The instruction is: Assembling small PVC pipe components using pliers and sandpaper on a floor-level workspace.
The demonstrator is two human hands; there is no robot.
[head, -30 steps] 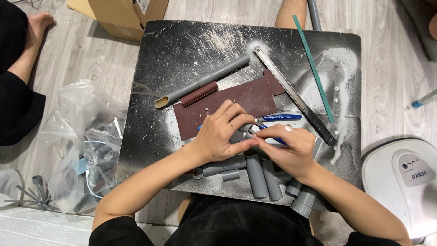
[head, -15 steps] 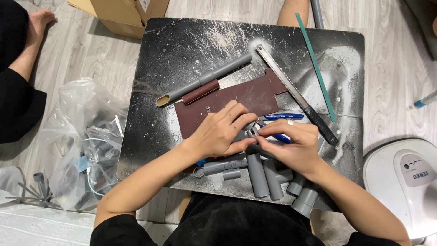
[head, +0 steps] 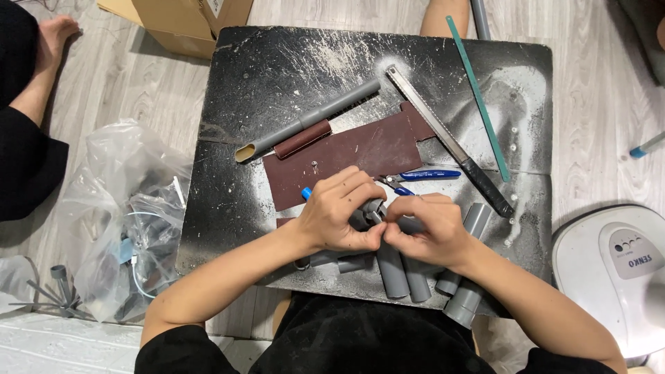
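Grey plastic fills the lower middle of the frame, where the left hand (head: pixel 339 218) and the right hand (head: pixel 426 232) meet over a small grey pipe fitting (head: pixel 373 210), both hands curled closely around it with fingertips pinching, so the piece sits just below the centre of the black dusty board (head: pixel 277 83). By the look of it, the step in hand is fine work on that fitting, perhaps seating or trimming it, and a further move would call for a firm pinch from one hand while the other turns or presses with small, controlled force. Several short grey pipe pieces (head: pixel 395 273) lie just under the hands at the board's lower edge. Above the hands lie a brown sandpaper sheet (head: pixel 346 156), a long grey pipe (head: pixel 308 121), a hacksaw (head: pixel 450 142) and blue-handled pliers (head: pixel 422 176); a thin green strip (head: pixel 478 100) lies toward the upper right. Most of the fitting is hidden by the fingers, so its exact shape and how it is gripped underneath are hard to tell. A blue tip (head: pixel 305 193) peeks out beside the left hand; what it belongs to is unclear. Another person's leg (head: pixel 31 97) shows at the left edge, a cardboard box (head: pixel 187 21) is cut off at the top, and a clear plastic bag (head: pixel 125 208) holds contents too jumbled to name.
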